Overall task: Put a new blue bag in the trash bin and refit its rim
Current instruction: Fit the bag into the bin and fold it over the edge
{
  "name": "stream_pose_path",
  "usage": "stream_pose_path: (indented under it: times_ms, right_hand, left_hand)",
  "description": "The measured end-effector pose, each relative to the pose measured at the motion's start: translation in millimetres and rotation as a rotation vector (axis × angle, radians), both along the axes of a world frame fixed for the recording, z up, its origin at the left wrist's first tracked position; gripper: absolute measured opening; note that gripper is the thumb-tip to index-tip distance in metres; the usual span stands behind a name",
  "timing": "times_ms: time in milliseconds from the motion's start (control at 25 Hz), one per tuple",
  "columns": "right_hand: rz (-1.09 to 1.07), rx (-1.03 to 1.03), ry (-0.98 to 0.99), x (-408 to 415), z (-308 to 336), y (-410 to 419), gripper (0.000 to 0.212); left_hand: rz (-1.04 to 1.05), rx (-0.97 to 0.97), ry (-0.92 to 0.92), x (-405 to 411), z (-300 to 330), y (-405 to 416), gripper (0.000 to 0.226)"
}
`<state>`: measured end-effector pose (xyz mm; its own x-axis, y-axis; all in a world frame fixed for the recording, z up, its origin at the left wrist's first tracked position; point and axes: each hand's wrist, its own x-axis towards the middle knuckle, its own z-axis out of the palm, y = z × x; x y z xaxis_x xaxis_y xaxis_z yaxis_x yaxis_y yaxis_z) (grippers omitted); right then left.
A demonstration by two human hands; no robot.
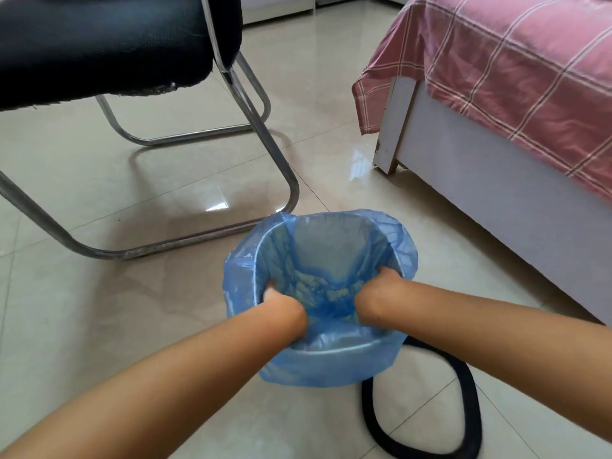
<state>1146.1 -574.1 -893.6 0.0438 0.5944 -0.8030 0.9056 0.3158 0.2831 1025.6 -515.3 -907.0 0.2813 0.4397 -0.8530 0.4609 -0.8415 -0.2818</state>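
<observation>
A thin blue bag point(331, 241) lines the trash bin point(331, 352) on the floor, and its top edge is folded out over the bin's wall all round. Both my forearms reach down into the bin. My left hand point(276, 298) is at the left inner wall and my right hand point(381, 280) at the right inner wall. Bunched blue plastic hides the fingers of both. The bin's black rim ring point(470, 392) lies loose on the tiles to the right of the bin, partly behind it.
A black-seated chair with a chrome tube frame point(291, 190) stands to the left and behind the bin. A bed with a pink checked cover point(516, 71) and a white base fills the right side. The floor is glossy beige tile.
</observation>
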Motion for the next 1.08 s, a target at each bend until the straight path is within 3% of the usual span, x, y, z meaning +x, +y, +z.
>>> stream_pose_path:
  times_ms: [160, 240, 320, 360, 400, 520, 680, 800, 880, 920, 1000, 1080]
  right_hand:
    - [-0.059, 0.124, 0.168, 7, -4, 0, 0.029]
    - [0.007, 0.326, 0.308, 6, 18, 1, 0.026]
    - [0.246, 0.728, 0.491, 16, 40, 5, 0.018]
    - [0.391, 0.892, 0.475, 24, 45, 8, 0.013]
    - [0.479, 0.960, 0.404, 30, 44, 12, 0.017]
    - [0.337, 0.545, 0.178, 32, 12, 25, 0.044]
    - [0.245, 0.368, 0.053, 21, -14, 38, 0.057]
    - [0.249, 0.515, 0.245, 24, 13, 28, 0.047]
    - [0.236, 0.671, 0.343, 37, 36, 13, 0.040]
    - [0.157, 0.753, 0.361, 47, 42, 5, 0.044]
    - [-0.274, 0.832, 0.444, 64, 42, -7, 0.061]
    - [-0.848, 0.749, 0.827, 61, 31, -7, 0.054]
  left_hand:
    - [-0.022, -0.046, -0.099, 4, 17, -5, 0.037]
    - [-0.102, -0.025, -0.307, 2, 45, -2, 0.034]
    - [-0.437, 0.189, -0.741, -6, 59, 10, 0.039]
    - [-0.596, 0.311, -0.846, -11, 62, 19, 0.043]
    - [-0.687, 0.389, -0.807, -15, 62, 26, 0.045]
    - [-0.547, 0.324, -0.321, -15, 33, 42, 0.052]
    - [-0.570, 0.393, -0.090, 3, -6, 44, 0.059]
    - [-0.517, 0.331, -0.372, -7, 13, 33, 0.059]
    - [-0.508, 0.363, -0.762, -30, 30, 36, 0.058]
    - [-0.491, 0.430, -0.925, -42, 36, 42, 0.061]
    - [-0.174, 0.373, -1.048, -57, 41, 53, 0.075]
    - [0.221, 0.131, -1.009, -52, 35, 53, 0.082]
